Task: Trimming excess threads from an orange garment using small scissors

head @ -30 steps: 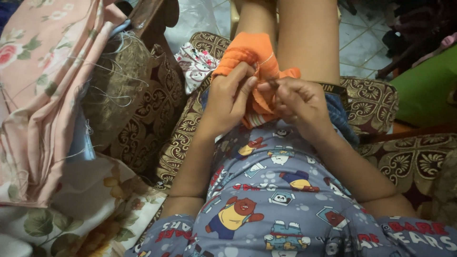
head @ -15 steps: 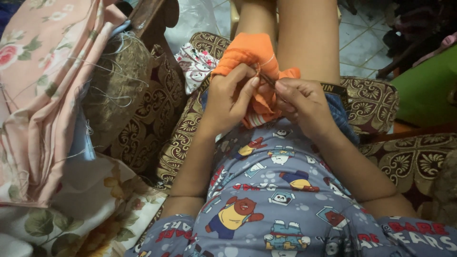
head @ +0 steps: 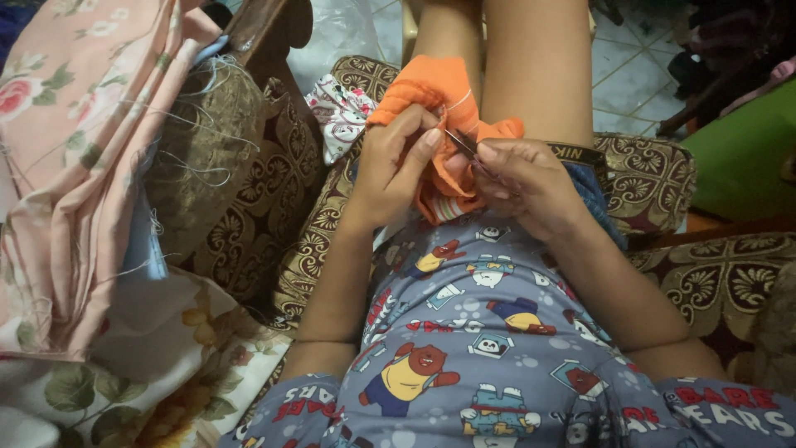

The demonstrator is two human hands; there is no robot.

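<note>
An orange garment [head: 435, 87] lies bunched on my lap, over my thighs. My left hand [head: 396, 166] pinches a fold of it, fingers closed on the cloth. My right hand [head: 522, 178] grips a thin metal tool [head: 461, 142], a needle or small blade, with its tip against the orange cloth between the two hands. A white thread [head: 458, 104] runs across the garment just above the tool. I wear a blue-grey shirt [head: 481, 348] printed with cartoon bears.
A brown patterned armchair [head: 655, 178] surrounds me. Pink floral fabric [head: 75, 166] and loose white threads drape the left armrest. A small white printed cloth [head: 340, 112] lies beside my left thigh. Tiled floor and a green object [head: 738, 153] sit at the right.
My left hand has shifted slightly along the orange cloth and the right hand has turned the tool a little; both stay at the same spot on my lap.
</note>
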